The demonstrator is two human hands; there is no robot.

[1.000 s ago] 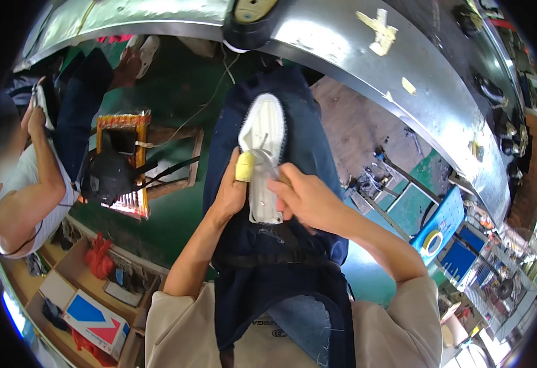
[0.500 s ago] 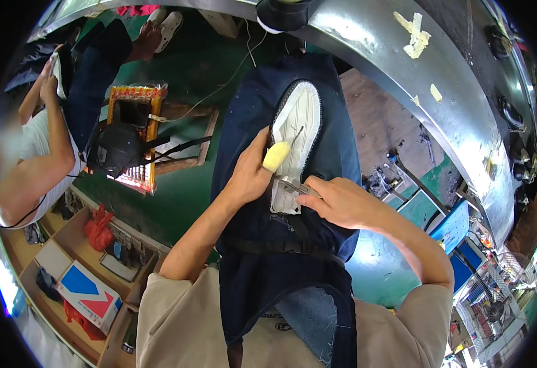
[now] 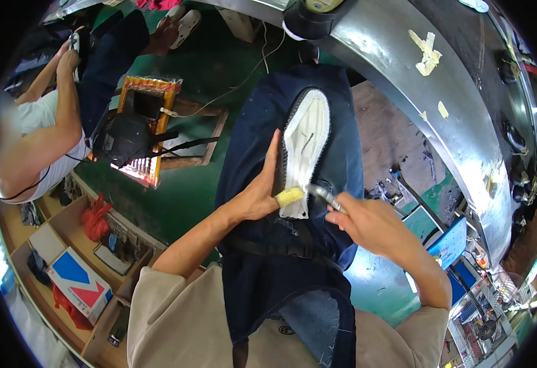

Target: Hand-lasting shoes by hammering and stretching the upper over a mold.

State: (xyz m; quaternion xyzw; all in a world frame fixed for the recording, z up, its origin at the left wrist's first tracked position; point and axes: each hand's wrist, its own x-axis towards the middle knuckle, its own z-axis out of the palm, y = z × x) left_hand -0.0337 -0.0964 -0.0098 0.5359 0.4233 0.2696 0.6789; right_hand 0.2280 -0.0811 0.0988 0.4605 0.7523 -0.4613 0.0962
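Observation:
Across my lap lies an upturned shoe [image 3: 312,161], its white underside facing up and a dark, toothed edge around it. A thin dark strip [image 3: 307,143] lies along its middle. My left hand [image 3: 257,195] grips the shoe from the left: the fingers reach along its side, and the thumb, wrapped in yellow tape [image 3: 290,196], presses near the narrow end. My right hand [image 3: 373,226] is closed around a slim metal hand tool [image 3: 328,198]. The tool's tip, blurred, is at the right edge of the narrow end; its exact kind is unclear.
A dark blue apron [image 3: 244,153] covers my legs. Curving around the front and right is a metal bench [image 3: 397,73]. At left are a seated person [image 3: 41,135], a black bag [image 3: 124,138] and a wooden shelf unit [image 3: 75,230]. A wire fan [image 3: 486,313] stands at lower right.
My left thumb has moved from the shoe's middle down to the narrow end. My right hand has shifted right with the tool, whose tip now sits at the edge. The view has shifted slightly.

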